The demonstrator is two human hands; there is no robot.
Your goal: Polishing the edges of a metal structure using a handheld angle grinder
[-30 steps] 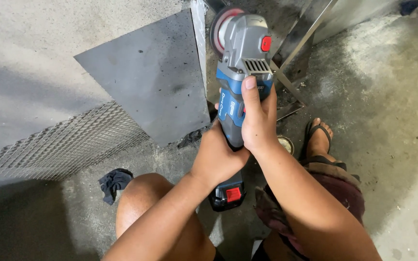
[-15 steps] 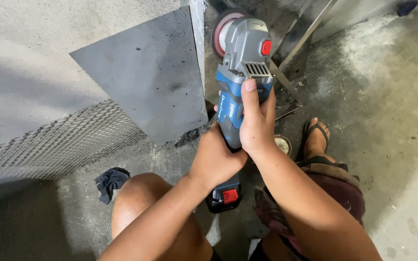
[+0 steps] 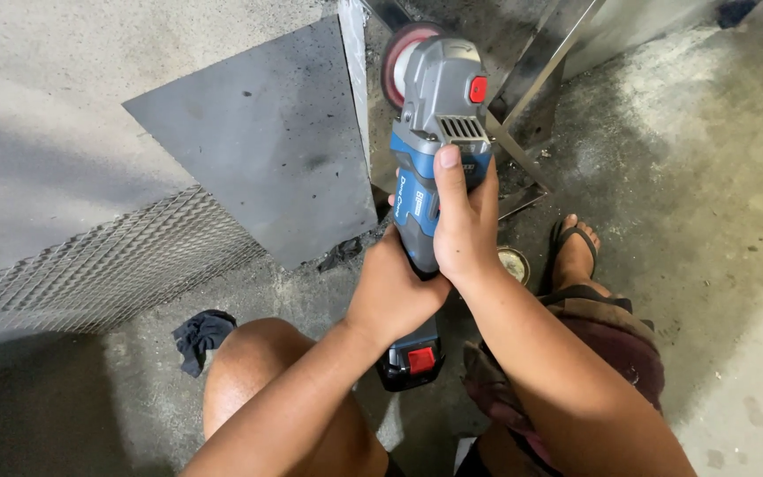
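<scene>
I hold a blue and grey cordless angle grinder with both hands. My right hand wraps the front of its body, thumb lying along the top. My left hand grips the rear handle just above the black battery with a red button. The grinder's reddish disc sits against the thin upright edge of a metal sheet. A flat grey metal plate lies to the left of that edge.
Expanded metal mesh lies at the left on the concrete floor. Shiny metal bars stand behind the grinder. A dark rag rests by my left knee. A used round disc lies beside my sandalled right foot.
The view has drifted slightly; the grinder and both hands keep the same grip, with the disc still at the sheet's edge.
</scene>
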